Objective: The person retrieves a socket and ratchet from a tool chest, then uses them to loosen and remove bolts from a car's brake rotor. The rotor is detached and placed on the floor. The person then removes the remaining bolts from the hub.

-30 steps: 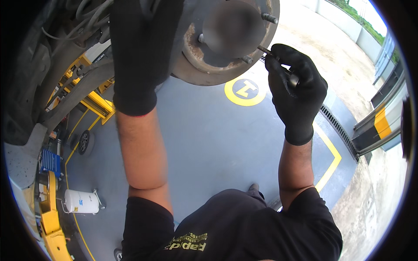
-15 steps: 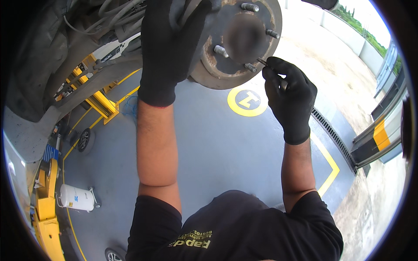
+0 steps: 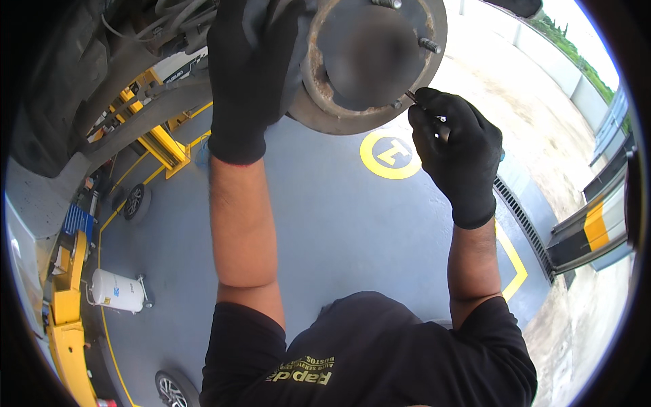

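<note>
A rusty brake disc with threaded wheel studs hangs at the top; its middle is a dark, blurred patch. My right hand, in a black glove, is closed in a pinch on a thin metal rod. The rod's tip is beside the lowest stud; whether they touch is unclear. My left hand, also gloved in black, reaches up beside the disc's left edge, by a dark grey part. Its thumb stands apart from the fingers, whose tips run out at the top edge.
Vehicle underside parts fill the upper left. Yellow lift posts stand behind them, with another yellow lift part lower down. A white wheeled tank and loose wheels stand on the grey floor. A drain grate runs along the right.
The disc and my left hand sit slightly higher and left in view, my right hand slightly right. The left stud no longer shows. The rod stays in my right hand near the lowest stud.
</note>
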Tool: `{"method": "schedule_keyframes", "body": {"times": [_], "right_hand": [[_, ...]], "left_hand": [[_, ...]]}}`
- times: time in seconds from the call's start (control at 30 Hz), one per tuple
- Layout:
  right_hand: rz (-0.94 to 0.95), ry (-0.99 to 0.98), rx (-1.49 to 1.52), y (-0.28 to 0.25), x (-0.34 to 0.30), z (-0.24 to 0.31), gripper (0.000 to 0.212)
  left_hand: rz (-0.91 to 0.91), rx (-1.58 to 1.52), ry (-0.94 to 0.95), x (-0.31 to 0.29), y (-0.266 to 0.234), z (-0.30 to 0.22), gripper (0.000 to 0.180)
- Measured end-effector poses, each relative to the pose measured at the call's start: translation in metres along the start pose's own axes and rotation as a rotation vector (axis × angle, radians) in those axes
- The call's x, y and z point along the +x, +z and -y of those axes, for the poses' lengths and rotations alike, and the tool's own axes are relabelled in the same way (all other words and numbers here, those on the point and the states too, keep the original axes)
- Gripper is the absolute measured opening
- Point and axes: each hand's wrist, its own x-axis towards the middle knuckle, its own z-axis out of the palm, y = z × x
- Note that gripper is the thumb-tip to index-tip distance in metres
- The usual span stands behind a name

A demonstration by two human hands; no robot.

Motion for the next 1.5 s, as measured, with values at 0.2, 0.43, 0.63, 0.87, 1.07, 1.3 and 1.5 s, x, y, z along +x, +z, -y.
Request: {"method": "schedule_keyframes", "body": {"times": [0.2,0.43,0.63,0.87,1.07,1.3,1.5], "right_hand": [[-0.077,-0.029,-0.028,0.011,-0.005,-0.003,0.015],[-0.069,-0.014,-0.11,0.014,-0.006,-0.002,0.017],[-0.055,0.007,-0.187,0.013,-0.001,0.01,0.014],[-0.057,0.131,-0.186,0.021,-0.007,0.016,0.015],[-0.044,0.227,-0.22,0.023,-0.009,0.02,0.027],[-0.004,0.266,-0.176,0.022,-0.007,0.021,0.033],[-0.029,0.149,-0.288,0.023,-0.014,0.006,0.029]], "left_hand": [[-0.001,-0.137,0.054,-0.001,0.005,0.015,0.05],[-0.029,-0.082,0.085,-0.005,0.012,0.004,0.046],[-0.094,-0.17,0.021,-0.01,0.01,0.011,0.042],[-0.31,0.223,0.528,-0.049,0.012,0.009,0.053],[-0.21,0.495,0.446,-0.08,0.01,-0.015,0.06],[-0.332,0.39,0.407,-0.067,0.011,-0.005,0.061],[-0.365,0.261,0.362,-0.067,0.008,-0.002,0.064]]}}
